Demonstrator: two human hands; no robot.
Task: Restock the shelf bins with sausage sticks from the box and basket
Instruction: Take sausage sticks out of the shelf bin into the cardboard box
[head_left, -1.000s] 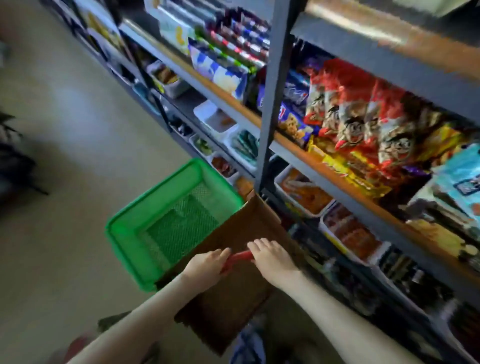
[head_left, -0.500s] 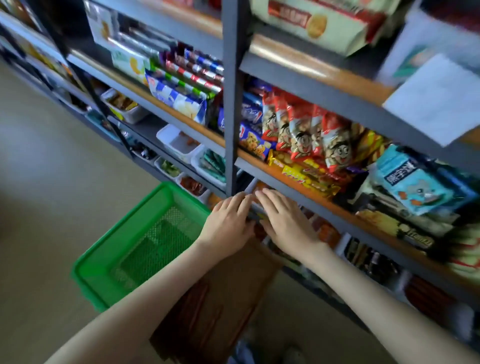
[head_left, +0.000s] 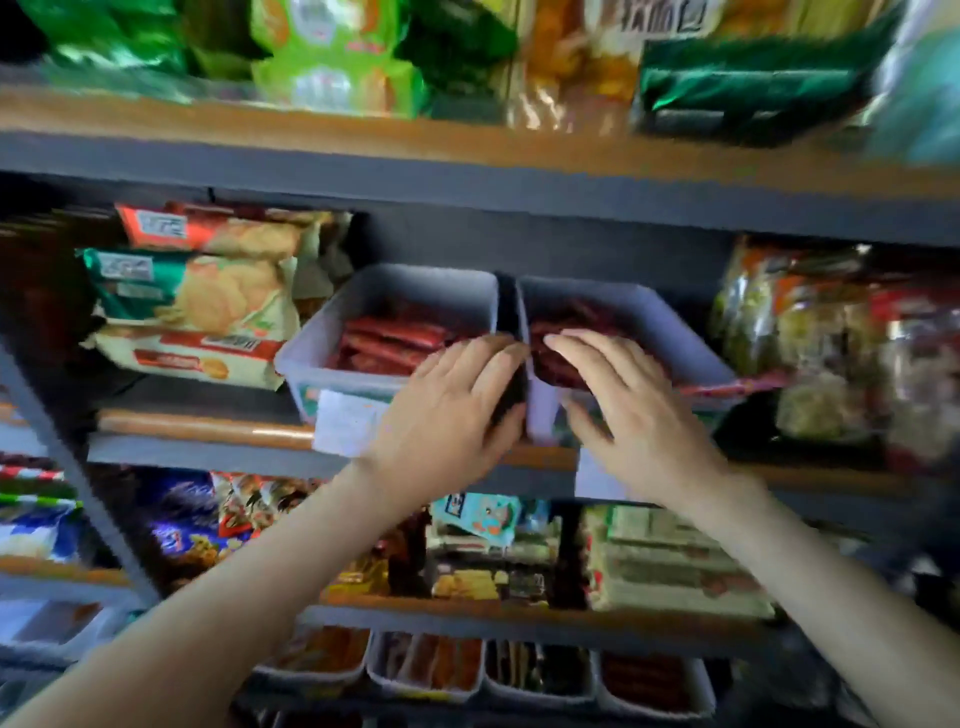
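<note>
Two white shelf bins stand side by side on the middle shelf. The left bin (head_left: 306, 358) holds bright red sausage sticks (head_left: 389, 340). The right bin (head_left: 675, 332) holds darker red sausage sticks, and one stick (head_left: 732, 387) pokes out over its right front rim. My left hand (head_left: 452, 410) rests at the gap between the bins, fingers curled; whether it holds anything is hidden. My right hand (head_left: 623, 400) reaches over the right bin's front edge, fingers on top of a dark red bundle of sticks (head_left: 553, 364), thumb below. The box and basket are out of view.
Biscuit packs (head_left: 208, 301) are stacked left of the bins and bagged snacks (head_left: 810, 343) crowd the right. A white price label (head_left: 345, 428) hangs on the shelf edge. More snack shelves lie above and below, with a row of small bins (head_left: 431, 670) at the bottom.
My view and both hands have risen from the box and green basket on the floor up to the middle shelf. The hands now sit at the two white bins.
</note>
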